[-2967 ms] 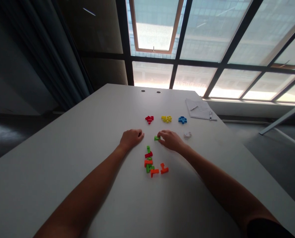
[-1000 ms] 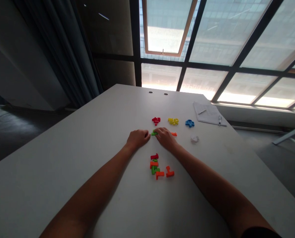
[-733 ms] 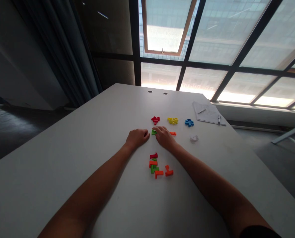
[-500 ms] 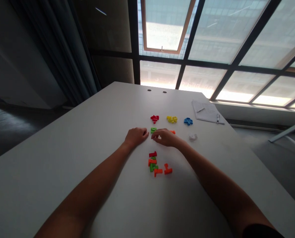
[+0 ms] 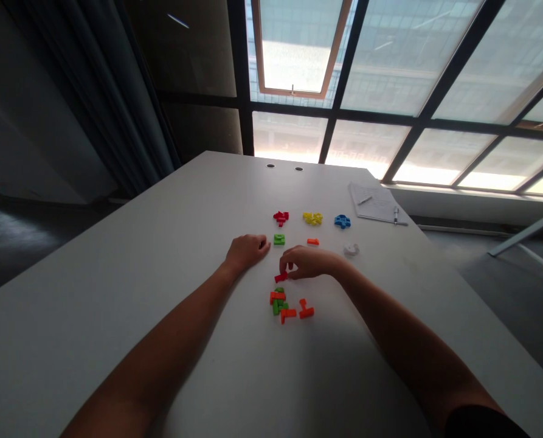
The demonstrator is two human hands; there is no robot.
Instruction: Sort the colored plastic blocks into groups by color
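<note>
My right hand (image 5: 310, 261) is over the middle of the white table (image 5: 162, 255), its fingertips pinching a red plastic block (image 5: 281, 277) that has a part showing under the fingers. My left hand (image 5: 246, 252) rests curled on the tabletop and holds nothing. A green block group (image 5: 279, 239) and a small orange block (image 5: 312, 241) lie just beyond my hands. Nearer me is a loose heap of orange and green blocks (image 5: 278, 304), with an orange block (image 5: 306, 310) beside it. Farther off lie red (image 5: 280, 217), yellow (image 5: 312, 218) and blue (image 5: 342, 221) block clusters.
A small white piece (image 5: 351, 249) lies right of my right hand. Papers (image 5: 374, 204) with a pen (image 5: 395, 215) lie at the table's far right corner. Two round holes (image 5: 284, 165) mark the far edge, with large windows beyond it.
My right hand has moved back toward me from the green block and now grips the red block, which has shifted slightly away from the heap. The view has tilted slightly.
</note>
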